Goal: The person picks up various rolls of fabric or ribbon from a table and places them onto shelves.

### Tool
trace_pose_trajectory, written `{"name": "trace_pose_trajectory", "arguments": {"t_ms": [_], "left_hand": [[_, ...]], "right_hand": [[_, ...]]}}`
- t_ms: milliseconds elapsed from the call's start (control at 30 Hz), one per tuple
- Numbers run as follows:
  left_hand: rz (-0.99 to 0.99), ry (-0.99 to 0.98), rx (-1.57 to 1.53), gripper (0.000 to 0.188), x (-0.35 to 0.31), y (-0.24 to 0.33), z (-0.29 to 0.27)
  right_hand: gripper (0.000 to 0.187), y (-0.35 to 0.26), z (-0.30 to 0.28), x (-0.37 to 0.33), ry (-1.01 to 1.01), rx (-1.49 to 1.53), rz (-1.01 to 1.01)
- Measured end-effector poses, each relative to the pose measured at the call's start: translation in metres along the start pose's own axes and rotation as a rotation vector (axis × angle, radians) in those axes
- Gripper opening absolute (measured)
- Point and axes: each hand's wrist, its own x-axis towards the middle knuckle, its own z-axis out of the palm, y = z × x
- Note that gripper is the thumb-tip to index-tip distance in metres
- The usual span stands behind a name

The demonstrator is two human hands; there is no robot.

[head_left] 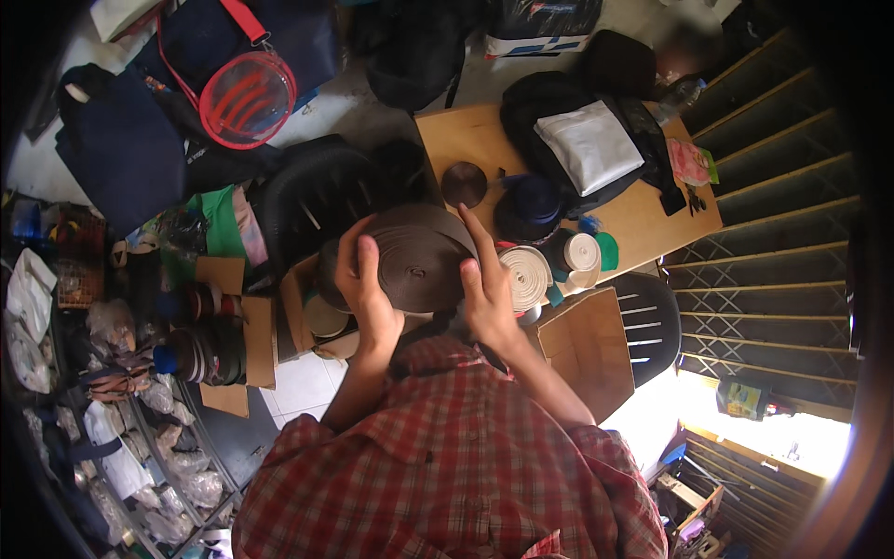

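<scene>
Between my two hands is a large, flat coil of dark brown webbing strap (416,256), its spiral winding facing up. My left hand (370,293) grips the coil's left edge, with the thumb up along its side. On the opposite edge, my right hand (491,296) presses with the fingers stretched along the rim. A cream webbing roll (523,279) lies just right of my right hand. Beyond the coil, a smaller brown roll (464,184) rests on the wooden table (456,130). Dark blue rolls (528,207) sit beside it.
A white roll (583,252) and a black bag with a silvery packet (591,147) occupy the table. An open cardboard box (591,349) stands at right, near a black chair (647,321). More rolls fill a box (260,340) at left. A folding metal gate (768,279) borders the right.
</scene>
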Motion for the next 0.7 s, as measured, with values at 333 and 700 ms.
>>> {"name": "trace_pose_trajectory", "arguments": {"t_ms": [333, 700], "left_hand": [[-0.101, -0.387, 0.15, 0.038, 0.026, -0.005, -0.021], [-0.214, -0.371, 0.328, 0.025, 0.035, -0.011, -0.001]], "right_hand": [[0.043, 0.016, 0.0, -0.018, 0.243, 0.071, 0.263], [0.042, 0.017, -0.009, -0.012, 0.05, 0.091, 0.352]]}}
